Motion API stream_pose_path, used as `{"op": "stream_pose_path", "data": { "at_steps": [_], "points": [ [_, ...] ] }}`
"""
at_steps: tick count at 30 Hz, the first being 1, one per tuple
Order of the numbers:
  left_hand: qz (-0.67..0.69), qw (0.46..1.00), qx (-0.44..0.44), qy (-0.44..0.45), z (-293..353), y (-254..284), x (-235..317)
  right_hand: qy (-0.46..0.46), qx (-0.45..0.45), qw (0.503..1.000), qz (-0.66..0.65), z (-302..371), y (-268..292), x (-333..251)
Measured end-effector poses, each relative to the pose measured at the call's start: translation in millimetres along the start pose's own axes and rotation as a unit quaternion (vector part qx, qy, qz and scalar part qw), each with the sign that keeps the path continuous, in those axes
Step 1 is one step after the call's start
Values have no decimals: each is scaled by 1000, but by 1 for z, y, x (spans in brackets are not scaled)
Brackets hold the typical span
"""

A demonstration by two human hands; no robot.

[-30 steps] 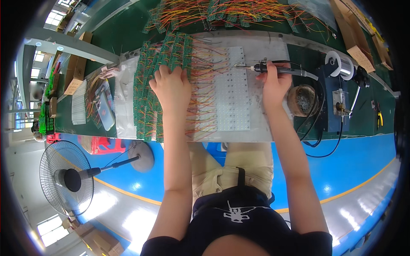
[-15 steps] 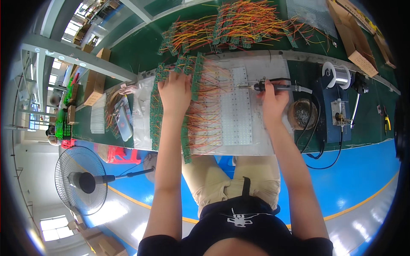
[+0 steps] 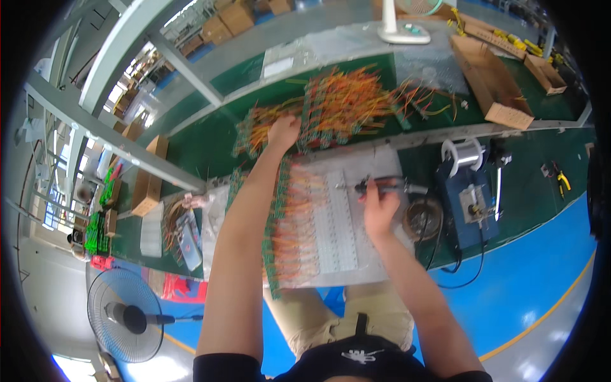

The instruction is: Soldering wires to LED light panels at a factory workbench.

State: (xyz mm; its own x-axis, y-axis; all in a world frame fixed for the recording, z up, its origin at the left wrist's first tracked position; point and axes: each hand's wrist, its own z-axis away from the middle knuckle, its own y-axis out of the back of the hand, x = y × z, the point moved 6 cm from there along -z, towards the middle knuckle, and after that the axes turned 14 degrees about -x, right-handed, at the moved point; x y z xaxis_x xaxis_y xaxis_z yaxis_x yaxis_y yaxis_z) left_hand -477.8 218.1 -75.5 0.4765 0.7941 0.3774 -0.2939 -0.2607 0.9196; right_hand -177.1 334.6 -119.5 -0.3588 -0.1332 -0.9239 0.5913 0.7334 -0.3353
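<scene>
My left hand reaches across the bench to the far pile of wired circuit boards, green strips with orange, red and yellow leads. Its fingers are curled among the wires; what lies inside them is hidden. In my right hand is a soldering iron, its tip pointing left above a pale perforated board. Beside that board, green circuit strips lie in a column, their thin wires running right onto it. My left forearm covers part of the strips.
Right of the work sheet stand a round tip-cleaning pot, a solder spool on a blue stand and yellow-handled pliers. A phone lies at left, near a metal frame post. Open cardboard box at back right.
My left hand has gone from the near green strips forward to the far pile. My right hand still holds the soldering iron. The view has tilted up, showing more of the bench's far side.
</scene>
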Motion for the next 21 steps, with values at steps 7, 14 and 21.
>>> {"op": "stream_pose_path", "data": {
  "at_steps": [7,14,21],
  "points": [
    [-21,1000,13,16,-17,-8,-17,2,-27,1000,1,7,-13,5],
    [82,991,-89,56,-45,-15,-22,1,-24,1000,12,0,-12,8],
    [329,938,-104,-43,-50,-17,-9,11,-24,1000,17,-3,-11,9]
  ]
}}
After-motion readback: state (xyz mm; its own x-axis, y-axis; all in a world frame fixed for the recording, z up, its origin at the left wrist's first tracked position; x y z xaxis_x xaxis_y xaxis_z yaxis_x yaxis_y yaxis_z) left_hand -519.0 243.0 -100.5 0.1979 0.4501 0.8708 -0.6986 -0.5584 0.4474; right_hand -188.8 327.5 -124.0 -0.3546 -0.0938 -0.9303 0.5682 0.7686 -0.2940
